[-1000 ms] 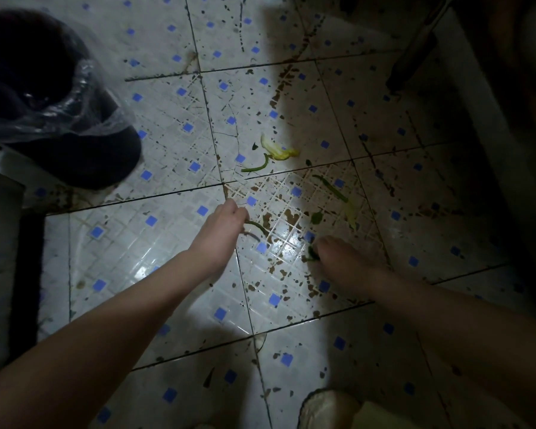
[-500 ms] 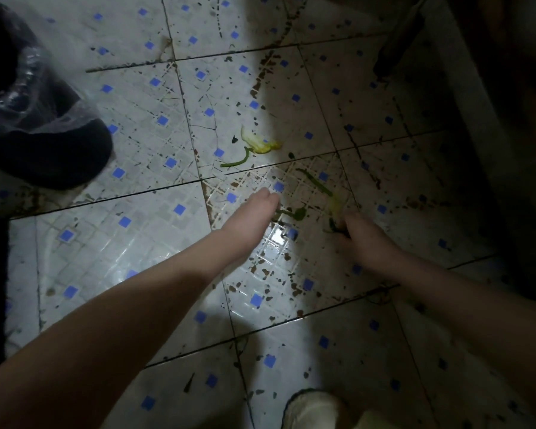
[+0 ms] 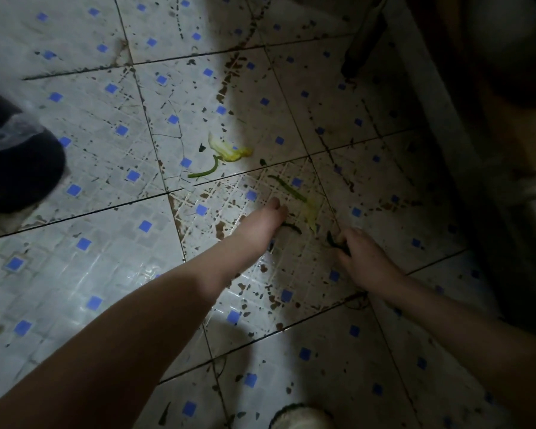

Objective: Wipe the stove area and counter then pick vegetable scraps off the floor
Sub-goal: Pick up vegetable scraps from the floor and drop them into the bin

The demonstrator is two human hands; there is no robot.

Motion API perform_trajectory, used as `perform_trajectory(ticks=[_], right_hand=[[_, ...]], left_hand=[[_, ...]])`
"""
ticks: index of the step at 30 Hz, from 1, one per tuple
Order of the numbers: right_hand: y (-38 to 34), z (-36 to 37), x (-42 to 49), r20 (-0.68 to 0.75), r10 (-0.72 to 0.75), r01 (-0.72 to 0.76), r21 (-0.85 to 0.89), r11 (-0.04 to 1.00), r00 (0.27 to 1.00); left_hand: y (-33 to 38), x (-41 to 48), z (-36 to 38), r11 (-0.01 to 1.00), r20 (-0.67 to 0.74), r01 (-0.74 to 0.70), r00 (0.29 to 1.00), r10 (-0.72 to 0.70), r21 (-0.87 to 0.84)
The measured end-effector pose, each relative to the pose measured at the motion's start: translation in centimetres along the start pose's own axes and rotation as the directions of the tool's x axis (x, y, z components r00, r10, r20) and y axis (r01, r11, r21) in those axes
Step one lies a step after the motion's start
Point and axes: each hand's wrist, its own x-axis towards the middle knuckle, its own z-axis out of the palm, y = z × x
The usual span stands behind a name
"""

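Vegetable scraps lie on the dirty tiled floor [image 3: 112,243]. A yellow peel [image 3: 229,150] and a curved green strip [image 3: 205,171] sit further out. A long green strip [image 3: 287,187] and a pale yellow piece [image 3: 311,213] lie just beyond my hands. My left hand [image 3: 262,226] reaches down with curled fingers that pinch a dark green scrap [image 3: 291,227]. My right hand [image 3: 361,257] is low beside it and grips dark green scraps [image 3: 336,241] in its curled fingers.
A dark bin with a clear plastic liner [image 3: 16,156] stands at the left edge. A dark leg [image 3: 364,41] and a pale cabinet base [image 3: 440,119] run along the right. A slipper toe [image 3: 300,418] shows at the bottom.
Both hands have shifted forward and to the right across the tiles. The left hand went from the first green scrap towards the long strip; the view swung away from the bin.
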Motion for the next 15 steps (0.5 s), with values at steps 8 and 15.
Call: perform_trajectory(ticks=[8, 15], right_hand=[[0.1, 0.0, 0.8, 0.002, 0.005, -0.005, 0.008, 1.0, 1.0], [0.3, -1.0, 1.5, -0.065, -0.002, 0.007, 0.069, 0.998, 0.998]], left_hand=[[0.2, 2.3, -0.6, 0.983, 0.024, 0.031, 0.999, -0.036, 0.182], [1.0, 6.2, -1.8, 0.956, 0.065, 0.039, 0.996, -0.06, 0.289]])
